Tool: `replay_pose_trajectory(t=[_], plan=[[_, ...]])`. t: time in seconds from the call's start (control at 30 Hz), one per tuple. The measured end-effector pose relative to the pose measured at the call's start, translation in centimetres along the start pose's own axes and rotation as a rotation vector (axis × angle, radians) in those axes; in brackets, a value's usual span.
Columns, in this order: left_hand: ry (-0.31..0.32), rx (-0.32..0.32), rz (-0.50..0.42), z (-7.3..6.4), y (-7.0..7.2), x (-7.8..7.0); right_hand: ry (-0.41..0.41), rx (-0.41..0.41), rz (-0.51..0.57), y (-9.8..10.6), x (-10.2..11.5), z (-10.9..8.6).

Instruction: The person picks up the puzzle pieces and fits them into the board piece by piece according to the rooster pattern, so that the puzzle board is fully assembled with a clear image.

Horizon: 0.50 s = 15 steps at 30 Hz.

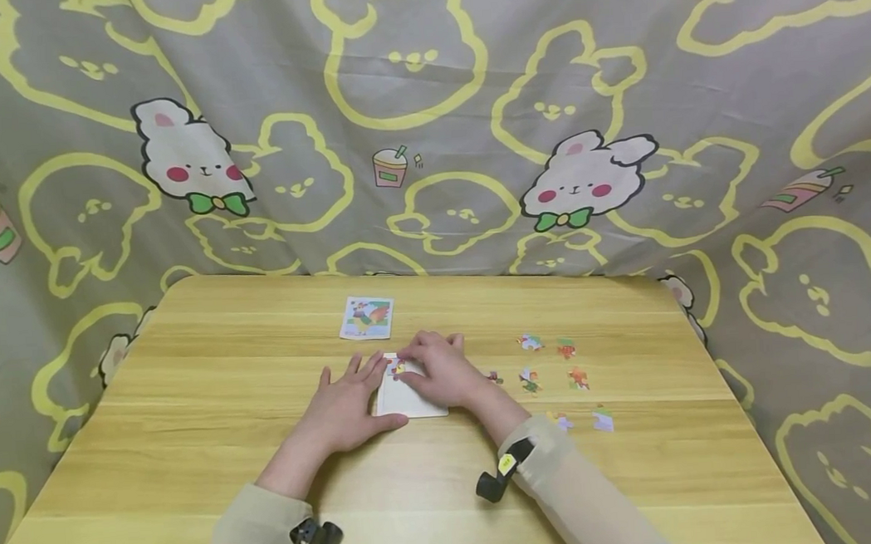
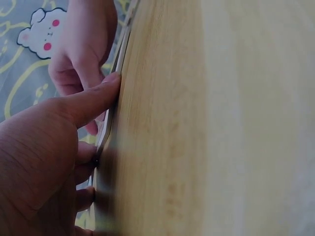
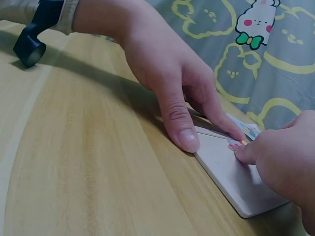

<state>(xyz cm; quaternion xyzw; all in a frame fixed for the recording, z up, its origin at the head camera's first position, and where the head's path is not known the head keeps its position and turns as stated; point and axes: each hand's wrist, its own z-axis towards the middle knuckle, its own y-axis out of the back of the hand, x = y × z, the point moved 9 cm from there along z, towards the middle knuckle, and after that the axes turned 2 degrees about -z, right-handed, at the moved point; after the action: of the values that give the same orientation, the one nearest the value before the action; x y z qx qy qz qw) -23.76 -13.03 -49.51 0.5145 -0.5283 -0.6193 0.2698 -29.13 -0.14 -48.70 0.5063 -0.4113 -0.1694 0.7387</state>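
Note:
A thin white puzzle tray point(image 1: 421, 403) lies flat on the table. My left hand point(image 1: 345, 408) rests along its left side with fairly straight fingers, the thumb by the near corner and the index fingertip by the far one. At that far left corner, a small colourful jigsaw piece point(image 1: 395, 368) sits between the thumb and fingers of my right hand point(image 1: 442, 373), which pinches it against the tray. The right wrist view shows the piece point(image 3: 236, 145) partly covered by the right thumb. In the left wrist view, the left thumb point(image 2: 96, 101) touches the tray's edge.
Several loose jigsaw pieces point(image 1: 530, 380) lie spread to the right, some partly behind the right forearm. A square picture card point(image 1: 367, 319) showing a colourful bird lies beyond the tray. A patterned grey curtain point(image 1: 427, 139) hangs behind the wooden table point(image 1: 225, 385).

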Motion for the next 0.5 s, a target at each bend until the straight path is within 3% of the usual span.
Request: replay_pose_trajectory(t=[0.33,0.5], plan=[[-0.004,0.004,0.000,0.06,-0.09,0.05,0.077,-0.037,-0.154,-0.09,0.97,-0.14],[-0.008,-0.001,0.001,0.05,-0.11,0.05,0.076,-0.061,-0.160,-0.33,0.98,-0.10]])
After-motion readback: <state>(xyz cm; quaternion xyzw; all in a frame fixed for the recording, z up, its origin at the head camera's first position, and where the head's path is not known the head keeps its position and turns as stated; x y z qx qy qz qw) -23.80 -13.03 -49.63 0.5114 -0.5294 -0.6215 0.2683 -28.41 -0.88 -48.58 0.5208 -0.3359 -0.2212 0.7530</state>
